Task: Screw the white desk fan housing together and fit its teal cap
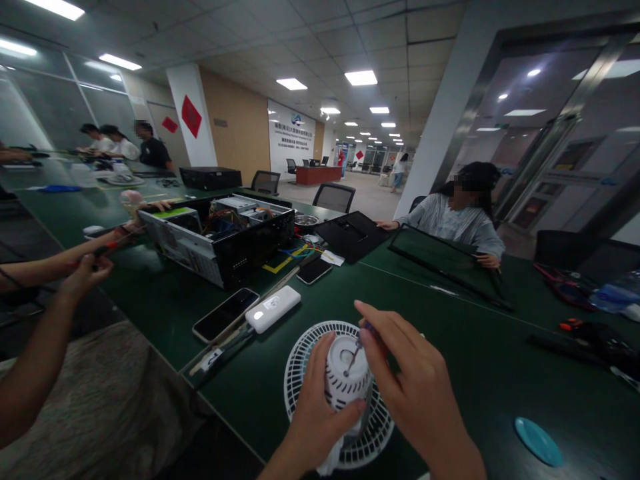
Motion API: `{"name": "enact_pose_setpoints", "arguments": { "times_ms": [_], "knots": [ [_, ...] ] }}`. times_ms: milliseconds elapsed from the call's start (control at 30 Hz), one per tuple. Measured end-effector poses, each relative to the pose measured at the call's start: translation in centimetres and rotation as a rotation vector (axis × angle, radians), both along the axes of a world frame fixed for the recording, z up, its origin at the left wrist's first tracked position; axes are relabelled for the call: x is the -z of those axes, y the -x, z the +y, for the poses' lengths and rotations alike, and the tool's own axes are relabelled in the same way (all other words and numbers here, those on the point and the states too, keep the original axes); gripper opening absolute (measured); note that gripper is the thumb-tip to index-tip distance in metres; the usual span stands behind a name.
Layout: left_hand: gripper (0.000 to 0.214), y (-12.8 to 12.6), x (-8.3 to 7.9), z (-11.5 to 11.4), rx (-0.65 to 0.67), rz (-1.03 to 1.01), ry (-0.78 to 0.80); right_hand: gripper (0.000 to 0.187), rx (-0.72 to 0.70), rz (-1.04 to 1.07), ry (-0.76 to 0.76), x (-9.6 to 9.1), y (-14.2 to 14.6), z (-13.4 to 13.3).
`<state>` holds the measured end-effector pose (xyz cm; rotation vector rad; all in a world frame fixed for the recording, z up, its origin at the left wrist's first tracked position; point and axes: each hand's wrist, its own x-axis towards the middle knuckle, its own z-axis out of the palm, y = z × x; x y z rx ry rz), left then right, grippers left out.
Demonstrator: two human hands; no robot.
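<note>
White plastic fan hub (345, 373) sits cupped in the left hand (320, 410), the fingers wrapped round its side, so that the round body stays steady with its top turned toward the work. The right hand (415, 393) is closed in a pinch on a small screwdriver (354, 359), whose thin shaft meets the top of the hub; a pinch like this gives fine control of the tip. Both hands are close together just above a round white fan grille (303, 380), which lies flat on the dark green worktop (480, 407). Nearby, a white power bank (273, 309) and a black phone (225, 315) lie side by side, clear of the hands. Farther along, an open computer case (220, 240) shows its wires, while a co-worker's hand (85, 280) holds a red-handled tool (106, 248) near its side. Across the worktop, a seated person (460, 223) holds the edge of a tilted flat black panel (445, 270), keeping it propped up. Far off stands a red desk (317, 175).
</note>
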<state>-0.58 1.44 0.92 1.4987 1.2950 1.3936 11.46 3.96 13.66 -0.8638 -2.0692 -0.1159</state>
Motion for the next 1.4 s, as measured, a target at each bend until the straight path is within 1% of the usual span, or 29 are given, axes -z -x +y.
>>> {"name": "enact_pose_setpoints", "arguments": {
  "times_ms": [67,167,367,467,600,700,833,933,1033,1200,1300,1400],
  "knots": [
    [0.078,0.1,-0.07,0.02,0.014,0.014,-0.006,0.032,-0.038,0.016,0.016,-0.09,-0.26,-0.14],
    [0.078,0.17,-0.1,0.07,0.014,0.014,-0.024,0.03,-0.071,0.019,0.006,-0.08,-0.33,-0.14],
    [0.079,0.15,-0.06,0.01,0.008,-0.008,-0.018,0.018,-0.011,0.017,-0.082,0.02,0.24,0.32],
    [0.079,0.19,0.01,-0.06,0.019,0.007,-0.014,0.017,-0.012,0.025,-0.053,-0.11,0.05,0.22],
    [0.078,0.23,0.07,0.0,0.018,0.015,-0.018,0.024,-0.053,0.048,0.01,-0.29,-0.51,-0.09],
    [0.078,0.26,0.03,0.13,0.019,0.021,-0.015,0.025,-0.09,0.06,-0.002,-0.31,-0.62,-0.1],
    [0.078,0.21,0.05,0.12,0.023,-0.001,-0.02,0.018,-0.037,0.055,-0.058,-0.3,-0.32,0.14],
    [0.078,0.09,0.24,0.05,-0.007,-0.026,-0.027,0.014,-0.008,0.052,-0.065,-0.39,-0.23,0.25],
    [0.078,0.01,0.42,0.06,-0.008,-0.034,-0.054,0.014,0.011,0.071,-0.056,-0.51,-0.36,0.23],
    [0.077,0.12,0.3,0.01,-0.015,-0.029,-0.035,0.012,0.006,0.1,-0.061,-0.42,-0.32,0.29],
    [0.079,0.3,0.2,-0.08,0.024,-0.017,-0.008,0.011,0.016,0.107,-0.105,-0.25,-0.04,0.37],
    [0.08,0.39,0.22,-0.1,0.039,0.006,0.002,0.012,-0.021,0.116,-0.082,-0.11,0.05,0.36]
  ]
}}
